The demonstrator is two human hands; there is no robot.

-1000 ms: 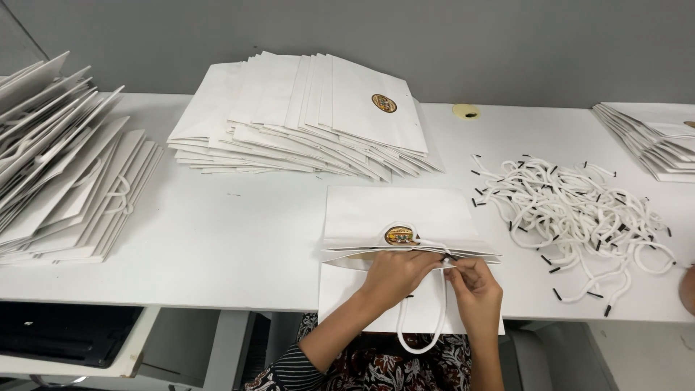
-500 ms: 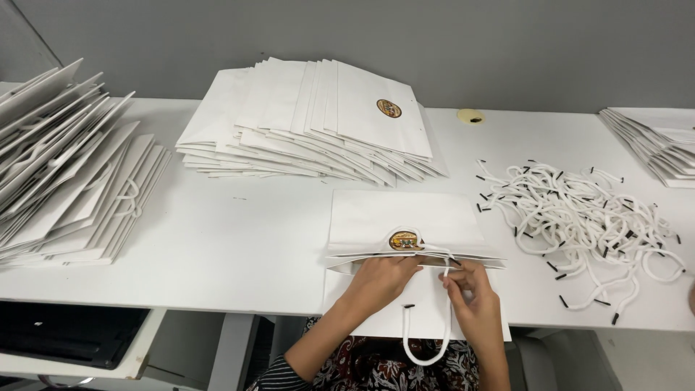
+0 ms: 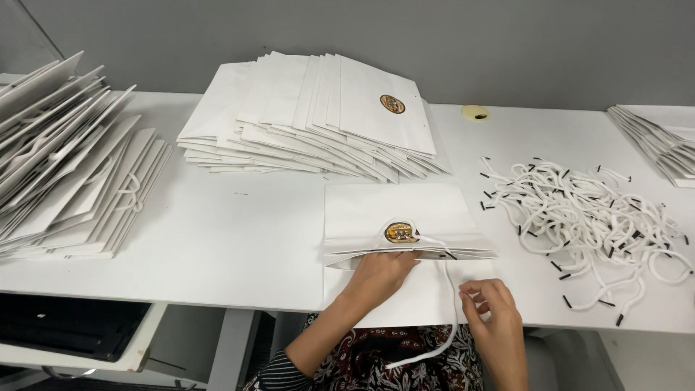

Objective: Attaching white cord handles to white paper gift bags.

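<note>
Lowered, right hand (image 3: 492,308) pulls white cord (image 3: 452,304) lengthwise toward the person.

The left hand (image 3: 378,274) lies flat, fingers pressed down; the right hand (image 3: 491,303) curls, fingertips pinched.

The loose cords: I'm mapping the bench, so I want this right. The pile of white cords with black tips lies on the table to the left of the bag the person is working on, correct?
Not quite. The head view shows the pile of white cords with black tips on the table to the right of the bag, not the left.
</note>
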